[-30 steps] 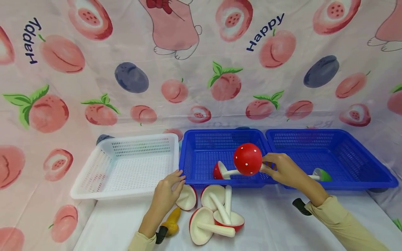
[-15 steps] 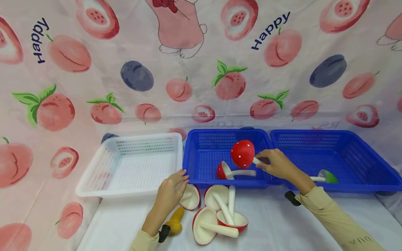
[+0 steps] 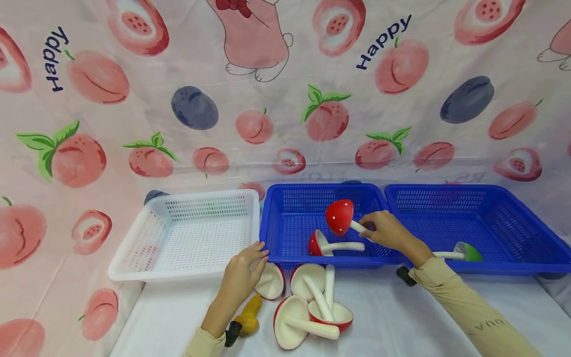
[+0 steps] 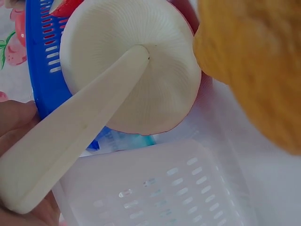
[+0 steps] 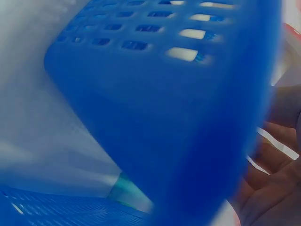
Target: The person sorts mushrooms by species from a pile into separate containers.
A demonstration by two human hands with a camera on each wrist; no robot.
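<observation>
My right hand (image 3: 383, 230) pinches the white stem of a red toy mushroom with white dots (image 3: 340, 217), its cap tilted to the left over the middle blue basket (image 3: 285, 258). Below it, another red toy mushroom (image 3: 317, 244) lies in that basket. In the right wrist view the basket wall (image 5: 141, 89) hides most of what the hand (image 5: 277, 174) holds. My left hand (image 3: 243, 270) has its fingertips at the front left corner of the same basket. Close by that hand lies a cream-stemmed mushroom (image 4: 131, 94), large in the left wrist view.
Several red mushrooms (image 3: 292, 322) lie heaped in front of the middle basket, beside a yellow-brown gourd-shaped piece (image 3: 248, 317). To the left is a white basket (image 3: 178, 275). The right blue basket (image 3: 513, 267) holds a green-capped mushroom (image 3: 472, 252).
My right hand has moved slightly left and turned the held mushroom, so its stem now shows. The cap sits a bit lower and further left. My left hand stays at the basket corner.
</observation>
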